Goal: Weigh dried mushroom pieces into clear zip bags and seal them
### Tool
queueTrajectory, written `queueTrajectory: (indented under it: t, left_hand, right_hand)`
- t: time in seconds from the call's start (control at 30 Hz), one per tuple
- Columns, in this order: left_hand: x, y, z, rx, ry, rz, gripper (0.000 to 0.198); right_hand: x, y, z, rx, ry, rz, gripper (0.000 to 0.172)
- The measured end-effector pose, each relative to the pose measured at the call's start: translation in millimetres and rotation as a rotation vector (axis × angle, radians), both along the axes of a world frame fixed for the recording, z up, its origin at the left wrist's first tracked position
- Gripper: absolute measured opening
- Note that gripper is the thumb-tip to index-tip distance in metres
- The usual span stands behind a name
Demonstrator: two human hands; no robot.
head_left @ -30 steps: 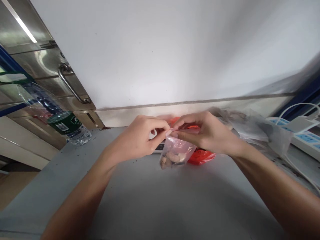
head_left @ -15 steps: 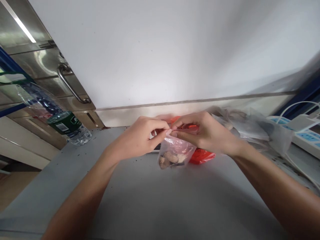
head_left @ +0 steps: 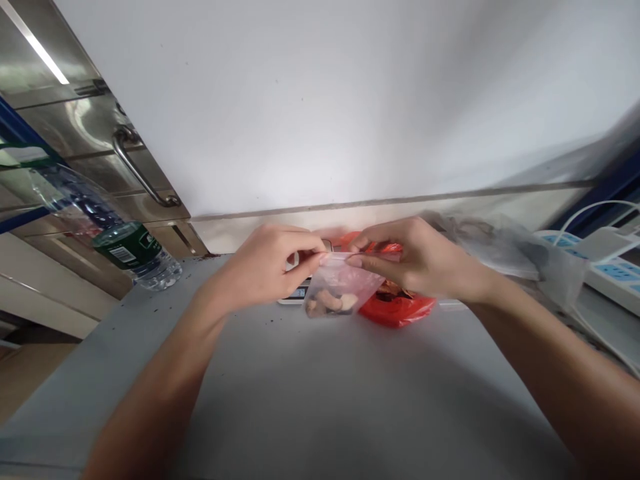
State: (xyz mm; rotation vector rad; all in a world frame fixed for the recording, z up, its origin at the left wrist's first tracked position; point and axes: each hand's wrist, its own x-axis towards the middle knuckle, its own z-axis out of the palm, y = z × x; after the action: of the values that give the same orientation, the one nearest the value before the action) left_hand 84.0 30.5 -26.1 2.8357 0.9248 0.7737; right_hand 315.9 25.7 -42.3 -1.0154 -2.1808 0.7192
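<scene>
Between my two hands hangs a small clear plastic bag (head_left: 337,277) with several light brown dried pieces (head_left: 330,302) at its bottom. My left hand (head_left: 280,263) pinches the bag's top edge at its left end, and my right hand (head_left: 413,260) pinches the same edge farther right. Behind the bag, partly covered by it and my left hand, is a digital scale (head_left: 295,293) with a small lit display. A red plastic bag (head_left: 397,312) holding dark brown dried pieces lies behind and below my right hand.
A large water bottle (head_left: 127,243) with a green label stands at the left of the grey table (head_left: 320,400). More clear bags (head_left: 505,247) and a white power strip (head_left: 615,273) with a cable lie at the right. A white wall (head_left: 320,107) rises behind.
My hands have moved apart a little, stretching the bag's top edge straight. The bag has shifted left and up, showing the scale's display and more of the red bag's contents.
</scene>
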Motion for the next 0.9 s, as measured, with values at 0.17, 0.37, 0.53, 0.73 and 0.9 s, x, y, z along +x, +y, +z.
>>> queueTrajectory:
  t: [0.17, 0.37, 0.53, 0.73, 0.9]
  left_hand:
    - [-4, 2, 3.0, 0.014, -0.023, 0.0, 0.023]
    - [-5, 1, 5.7, 0.004, -0.023, 0.02, 0.024]
    - [-6, -1, 9.0, 0.02, -0.009, 0.036, 0.029]
    - [-8, 0, 8.8, -0.008, 0.012, 0.063, 0.027]
    - [-10, 1, 8.5, -0.015, 0.027, 0.074, 0.027]
  right_hand:
    - [6, 4, 2.7, 0.041, -0.009, 0.006, 0.029]
    - [16, 10, 2.2, 0.083, -0.044, -0.011, 0.03]
    - [21, 13, 2.6, 0.088, -0.074, -0.052, 0.032]
    - [26, 17, 2.4, 0.053, -0.077, -0.069, 0.035]
    - [30, 19, 2.6, 0.046, -0.134, -0.091, 0.037]
